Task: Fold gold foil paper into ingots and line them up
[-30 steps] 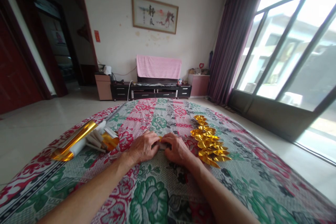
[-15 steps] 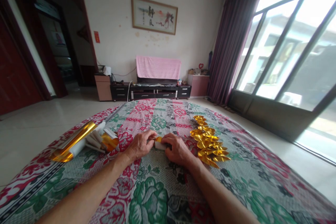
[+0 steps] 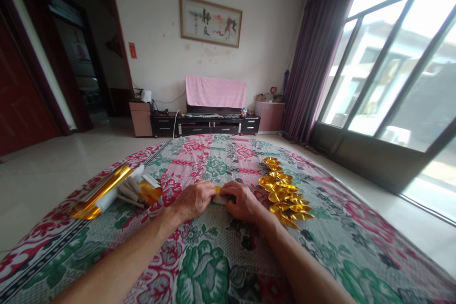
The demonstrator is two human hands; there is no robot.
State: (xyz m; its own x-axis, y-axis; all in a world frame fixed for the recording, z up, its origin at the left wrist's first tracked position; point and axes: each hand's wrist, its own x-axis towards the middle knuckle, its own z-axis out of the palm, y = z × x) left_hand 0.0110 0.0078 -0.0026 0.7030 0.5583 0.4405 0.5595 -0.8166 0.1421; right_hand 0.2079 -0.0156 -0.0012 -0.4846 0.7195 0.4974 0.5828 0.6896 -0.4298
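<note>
Between my two hands, low over the patterned cloth, is a small piece of gold foil paper [image 3: 220, 198] with a pale side towards me. My left hand [image 3: 197, 199] pinches its left end, fingers bent and pressed together. On the other end my right hand [image 3: 240, 201] is closed, thumb and fingers gripping the paper. Much of the piece is hidden by the fingers. Right of my right hand lie several folded gold paper ingots [image 3: 285, 192] in an overlapping row, shiny and pointed at the ends.
At the left lie a roll of gold foil paper [image 3: 103, 192] and a bundle of pale and gold paper pieces [image 3: 137, 191]. The floral cloth [image 3: 201, 270] covers the surface under my arms. Beyond stand a low black cabinet [image 3: 213, 126] and, at right, glazed doors [image 3: 388, 71].
My left hand has shifted slightly right, closer to my right hand, and its fingers have curled over more of the paper. Less gold shows between the hands. The ingots lie as before.
</note>
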